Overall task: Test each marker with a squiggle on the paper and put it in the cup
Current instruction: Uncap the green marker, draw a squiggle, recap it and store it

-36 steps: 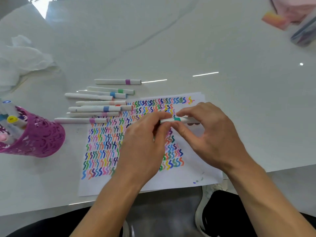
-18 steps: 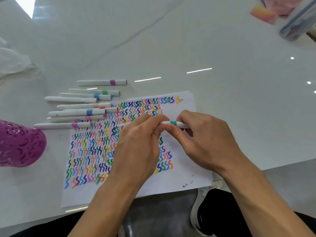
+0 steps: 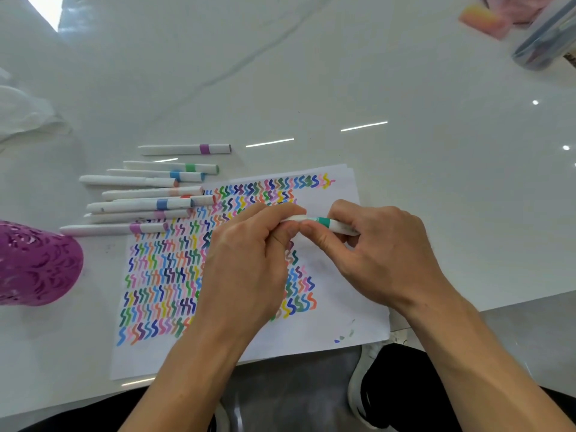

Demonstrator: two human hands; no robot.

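Note:
A white marker with a teal band (image 3: 324,223) lies level above the paper (image 3: 336,307), held at both ends. My left hand (image 3: 249,269) pinches its left end between thumb and fingers. My right hand (image 3: 374,254) grips the right part just past the teal band. The paper is covered with rows of coloured squiggles. Several white markers (image 3: 146,194) with coloured bands lie in a loose row left of the paper. The purple lattice cup (image 3: 37,266) stands at the left edge, its top out of view.
A crumpled white cloth or bag (image 3: 21,116) lies at the far left. At the far right corner sit a clear tub (image 3: 548,42) and a pink-orange block (image 3: 483,18). The table's front edge runs just below the paper, with my legs and a shoe beneath.
The view has shifted, so cup and markers slid left in the frame. Both hands still hold the teal marker; the grip looks much the same.

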